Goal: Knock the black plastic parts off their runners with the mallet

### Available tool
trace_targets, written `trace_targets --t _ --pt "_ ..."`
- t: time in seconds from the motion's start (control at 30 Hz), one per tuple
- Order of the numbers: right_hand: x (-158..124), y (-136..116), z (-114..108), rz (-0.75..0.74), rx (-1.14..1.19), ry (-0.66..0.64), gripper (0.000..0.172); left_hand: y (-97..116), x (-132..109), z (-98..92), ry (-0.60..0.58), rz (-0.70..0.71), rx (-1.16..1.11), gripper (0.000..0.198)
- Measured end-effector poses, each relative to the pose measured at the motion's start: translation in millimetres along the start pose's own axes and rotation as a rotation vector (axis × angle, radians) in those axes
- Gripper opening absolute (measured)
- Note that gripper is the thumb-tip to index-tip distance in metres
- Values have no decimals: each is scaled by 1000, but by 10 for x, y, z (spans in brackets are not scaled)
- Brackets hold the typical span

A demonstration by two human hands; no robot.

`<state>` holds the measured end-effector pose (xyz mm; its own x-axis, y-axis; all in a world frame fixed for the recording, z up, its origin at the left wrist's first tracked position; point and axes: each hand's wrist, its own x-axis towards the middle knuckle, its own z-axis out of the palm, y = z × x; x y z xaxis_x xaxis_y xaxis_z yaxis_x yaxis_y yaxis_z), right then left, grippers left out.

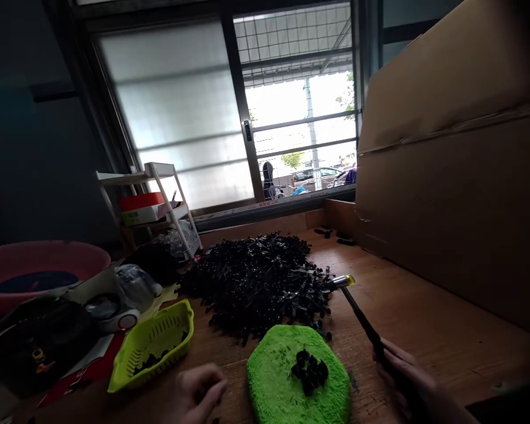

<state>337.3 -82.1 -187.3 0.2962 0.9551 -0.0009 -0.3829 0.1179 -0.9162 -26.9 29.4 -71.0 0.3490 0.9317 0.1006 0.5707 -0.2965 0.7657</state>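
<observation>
Your right hand (pixel 401 368) is clamped on the hammer (pixel 360 309), whose handle runs up-left from the grip toward the pile (pixel 260 280). Your left hand (pixel 201 391) rests loosely curled, empty, left of the pad (pixel 274 377).

Dim room, backlit by a glaring window (pixel 300 118), corners dark and soft

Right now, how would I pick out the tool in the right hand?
Start at the wooden table beside the heap of black parts. The right hand grips a small hammer by its thin black handle; its yellow-tipped head, lying at the heap's right edge, sets it apart.
</observation>
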Motion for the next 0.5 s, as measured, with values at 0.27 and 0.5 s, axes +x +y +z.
trace_targets --t 0.27,0.5 --pt "43 35 -67 -23 86 -5 35 575 1283 1231 -49 683 410 53" --pt "92 11 -108 -39 152 -73 29 483 1514 1456 -10 712 184 24"
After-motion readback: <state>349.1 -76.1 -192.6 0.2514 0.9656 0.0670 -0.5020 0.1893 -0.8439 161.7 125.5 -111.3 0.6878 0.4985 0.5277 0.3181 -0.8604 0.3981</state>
